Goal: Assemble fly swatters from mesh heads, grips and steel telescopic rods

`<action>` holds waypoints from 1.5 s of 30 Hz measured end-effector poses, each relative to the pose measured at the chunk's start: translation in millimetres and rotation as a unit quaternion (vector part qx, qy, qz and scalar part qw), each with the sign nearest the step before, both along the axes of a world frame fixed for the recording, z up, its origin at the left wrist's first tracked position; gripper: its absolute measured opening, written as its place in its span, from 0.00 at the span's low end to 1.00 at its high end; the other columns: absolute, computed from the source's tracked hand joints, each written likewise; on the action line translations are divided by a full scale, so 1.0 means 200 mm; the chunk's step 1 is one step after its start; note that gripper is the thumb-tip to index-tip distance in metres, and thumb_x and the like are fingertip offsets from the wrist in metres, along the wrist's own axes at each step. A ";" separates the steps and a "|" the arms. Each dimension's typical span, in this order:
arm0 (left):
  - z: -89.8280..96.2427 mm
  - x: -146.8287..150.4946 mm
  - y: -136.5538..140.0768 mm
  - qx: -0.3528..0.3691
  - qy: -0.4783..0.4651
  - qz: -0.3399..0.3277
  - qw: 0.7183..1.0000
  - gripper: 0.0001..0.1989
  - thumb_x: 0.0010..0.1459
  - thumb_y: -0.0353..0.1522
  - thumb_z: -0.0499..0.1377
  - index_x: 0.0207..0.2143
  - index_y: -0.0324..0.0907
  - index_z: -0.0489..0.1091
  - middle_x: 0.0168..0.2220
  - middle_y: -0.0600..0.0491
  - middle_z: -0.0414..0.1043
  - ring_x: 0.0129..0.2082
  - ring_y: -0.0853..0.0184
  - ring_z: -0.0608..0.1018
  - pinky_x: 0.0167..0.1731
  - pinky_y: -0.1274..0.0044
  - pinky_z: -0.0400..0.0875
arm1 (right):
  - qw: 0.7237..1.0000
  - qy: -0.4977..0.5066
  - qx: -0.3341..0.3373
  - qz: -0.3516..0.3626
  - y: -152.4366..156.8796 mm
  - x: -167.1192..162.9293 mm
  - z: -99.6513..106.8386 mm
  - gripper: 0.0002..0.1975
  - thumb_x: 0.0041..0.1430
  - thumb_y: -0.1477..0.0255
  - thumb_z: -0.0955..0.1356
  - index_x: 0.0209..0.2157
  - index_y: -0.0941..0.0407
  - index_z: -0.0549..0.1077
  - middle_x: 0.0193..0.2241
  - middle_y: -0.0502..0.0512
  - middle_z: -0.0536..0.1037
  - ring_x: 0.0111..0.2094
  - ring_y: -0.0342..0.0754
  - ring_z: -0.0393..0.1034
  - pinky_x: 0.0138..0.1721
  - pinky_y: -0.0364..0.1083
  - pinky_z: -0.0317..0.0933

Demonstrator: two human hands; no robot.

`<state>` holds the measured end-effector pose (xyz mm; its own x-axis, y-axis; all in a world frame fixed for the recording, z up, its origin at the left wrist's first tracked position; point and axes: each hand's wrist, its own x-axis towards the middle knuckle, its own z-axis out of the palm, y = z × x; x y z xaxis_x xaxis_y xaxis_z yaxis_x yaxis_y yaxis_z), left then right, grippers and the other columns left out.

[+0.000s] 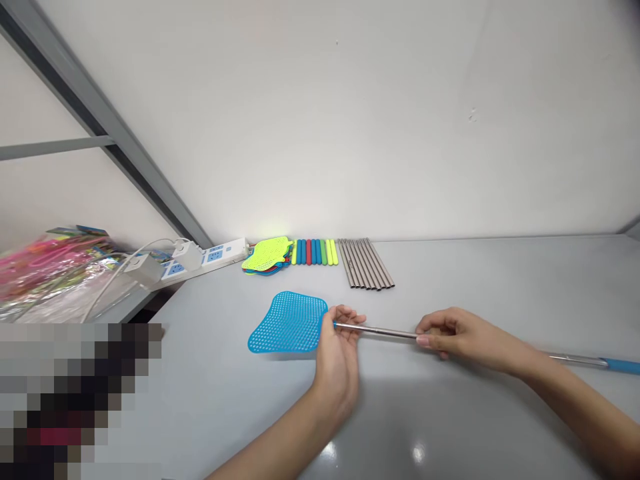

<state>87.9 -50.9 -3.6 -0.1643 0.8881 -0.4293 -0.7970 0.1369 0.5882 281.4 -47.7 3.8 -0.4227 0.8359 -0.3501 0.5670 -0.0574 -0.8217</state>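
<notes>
A fly swatter with a blue mesh head [290,323] is held level just above the grey table. At its neck, my left hand [337,357] is closed, with the thumb at the edge of the head and the fingers curled behind the rod. Further along, my right hand [463,339] pinches the thin metal rod [383,331] between thumb and fingers. Past my right forearm the rod comes out thicker and ends in a blue handle [623,366], cut off by the picture's edge. My right forearm hides part of the rod.
Behind lie stacked swatter heads [267,255], a row of coloured handle grips [313,252] and several metal tubes [365,263]. A power strip [223,253] with plugged-in chargers stands at the left, beside plastic-wrapped pink items [55,267]. A white wall [360,120] bounds the table.
</notes>
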 end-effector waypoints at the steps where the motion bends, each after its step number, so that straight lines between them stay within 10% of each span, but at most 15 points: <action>1: 0.00 0.00 0.01 -0.003 0.007 0.012 1.000 0.06 0.54 0.29 0.50 0.25 0.38 0.63 0.25 0.53 0.65 0.27 0.71 0.72 0.35 0.77 0.67 | 1.000 -0.004 0.007 -0.007 0.00 0.00 0.01 0.13 0.49 0.61 0.64 0.28 0.57 0.71 0.18 0.48 0.64 0.21 0.41 0.54 0.23 0.40 0.48; 14: -0.09 0.01 0.00 0.025 0.115 0.045 0.992 0.12 0.58 0.33 0.46 0.36 0.37 0.66 0.36 0.47 0.70 0.33 0.68 0.74 0.37 0.75 0.66 | 0.999 -0.025 0.019 -0.014 -0.02 -0.03 -0.03 0.14 0.53 0.63 0.60 0.24 0.58 0.68 0.18 0.48 0.61 0.21 0.40 0.51 0.22 0.40 0.45; 27: -0.05 0.07 -0.11 0.100 0.120 -0.032 0.987 0.15 0.56 0.38 0.47 0.36 0.36 0.66 0.38 0.44 0.71 0.40 0.61 0.73 0.40 0.71 0.65 | 0.933 0.165 -0.319 0.037 -0.07 -0.03 0.01 0.15 0.54 0.61 0.60 0.23 0.58 0.64 0.12 0.42 0.51 0.13 0.35 0.36 0.12 0.39 0.30; 45: -0.01 0.01 -0.02 0.099 0.100 0.001 0.990 0.18 0.56 0.40 0.46 0.34 0.36 0.68 0.35 0.46 0.70 0.37 0.64 0.73 0.36 0.74 0.66 | 0.994 0.088 -0.059 0.039 -0.04 -0.02 0.03 0.12 0.48 0.64 0.67 0.24 0.57 0.62 0.15 0.43 0.55 0.18 0.37 0.49 0.18 0.37 0.49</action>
<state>89.0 -54.3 -4.8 -0.2297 0.9514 -0.2050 -0.6612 0.0020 0.7502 278.1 -55.1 9.8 -0.5478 0.7556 -0.3591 0.4220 -0.1211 -0.8985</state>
